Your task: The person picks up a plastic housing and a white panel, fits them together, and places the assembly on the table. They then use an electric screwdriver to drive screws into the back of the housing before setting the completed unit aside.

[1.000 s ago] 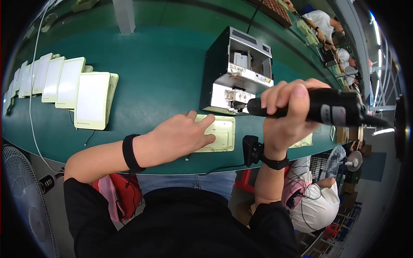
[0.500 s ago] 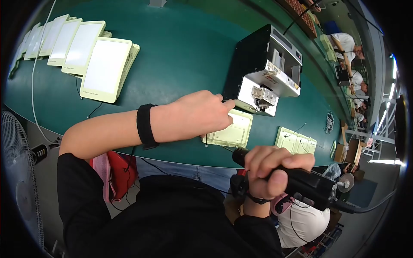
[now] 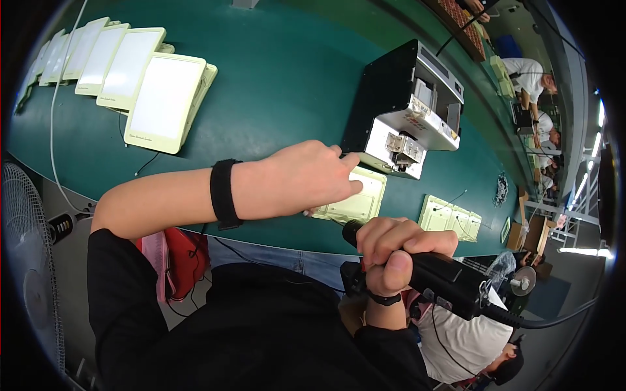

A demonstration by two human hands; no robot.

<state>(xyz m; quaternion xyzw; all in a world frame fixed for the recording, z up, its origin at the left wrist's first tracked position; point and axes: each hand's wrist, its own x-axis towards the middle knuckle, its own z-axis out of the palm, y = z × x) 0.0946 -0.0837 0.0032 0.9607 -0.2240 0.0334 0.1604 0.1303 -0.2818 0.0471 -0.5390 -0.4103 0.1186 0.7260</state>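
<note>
My left hand (image 3: pixel 297 179) is closed over the left side of a pale green plastic casing (image 3: pixel 365 197), which lies on the bench with its inner side up. Its thumb and a finger rest on the casing; the other fingertips are mostly hidden beneath the hand. In my right fist (image 3: pixel 398 251) is a black electric screwdriver (image 3: pixel 447 280), held slanting just in front of the casing, its nose toward the casing and its cable trailing right. Directly behind the casing stands a black and silver boxy screw feeder (image 3: pixel 404 124).
White-faced pale green panels (image 3: pixel 166 101) lie overlapped in a row at the left. More casing parts (image 3: pixel 450 215) with thin wires are at the right. A white cable (image 3: pixel 52 130) crosses the left bench edge, above a fan (image 3: pixel 29 274). Another person (image 3: pixel 466 339) sits close at my right.
My right hand has brought the screwdriver slightly left and up, closer to the casing. My left hand stays on the casing. The person at the right has shifted, more of them showing.
</note>
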